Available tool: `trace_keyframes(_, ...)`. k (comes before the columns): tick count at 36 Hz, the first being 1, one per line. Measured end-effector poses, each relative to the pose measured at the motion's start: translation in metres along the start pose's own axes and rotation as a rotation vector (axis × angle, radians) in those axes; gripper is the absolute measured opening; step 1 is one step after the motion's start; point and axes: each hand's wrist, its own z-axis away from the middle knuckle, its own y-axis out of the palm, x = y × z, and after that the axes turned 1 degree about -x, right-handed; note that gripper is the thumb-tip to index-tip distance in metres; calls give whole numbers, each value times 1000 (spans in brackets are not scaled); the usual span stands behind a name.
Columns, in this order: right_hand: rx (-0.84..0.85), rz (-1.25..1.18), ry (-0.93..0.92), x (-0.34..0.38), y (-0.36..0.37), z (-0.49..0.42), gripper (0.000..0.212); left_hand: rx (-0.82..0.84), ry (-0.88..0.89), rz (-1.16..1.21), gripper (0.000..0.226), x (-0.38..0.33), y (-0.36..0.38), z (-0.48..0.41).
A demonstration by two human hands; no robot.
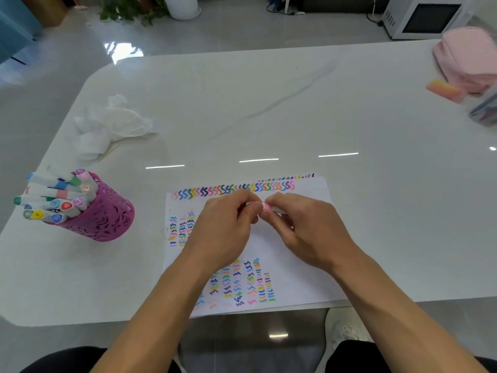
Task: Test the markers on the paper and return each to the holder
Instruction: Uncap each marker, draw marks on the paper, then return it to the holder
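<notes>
Cap work on a pink marker, above the paper.
Left hand and right hand each pinch one end of the marker, fingers curled, knuckles nearly touching. I can't tell whether the cap is coming off or going on. If off, I judge a squiggle under the hands comes next; if on, a carry well left of the left hand to the holder.

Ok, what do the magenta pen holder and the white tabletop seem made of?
The magenta cut-out cylindrical pen holder looks like thin painted metal, possibly plastic: pierced leaf-pattern wall, dull sheen. The white rounded-corner tabletop looks like polished stone or a stone-look slab: faint grey veins, sharp light reflections.
</notes>
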Motion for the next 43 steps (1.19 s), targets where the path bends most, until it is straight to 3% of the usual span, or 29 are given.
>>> trace_keyframes(7,-25,106,-11,3,0,2,31,-4,-86,173,19,1,1,0)
trace_keyframes(20,-11,42,36,-1,6,4,47,12,-162,324,13,3,-7,-1)
trace_keyframes(24,79,37,98,0,2,0,57,-1,-142,318,12,1,-8,-2)
trace_keyframes(28,120,-6,164,-2,-1,-1,38,-43,-157,319,12,1,-5,-4)
trace_keyframes(33,104,-224,275,-8,-5,-2,10,-132,-185,285,9,7,-4,-8)
trace_keyframes(37,34,-451,366,-13,-12,-3,23,-154,-196,198,8,11,1,-11)
trace_keyframes(43,-91,-887,540,-11,-22,-12,22,-168,-122,-29,14,12,6,-9)
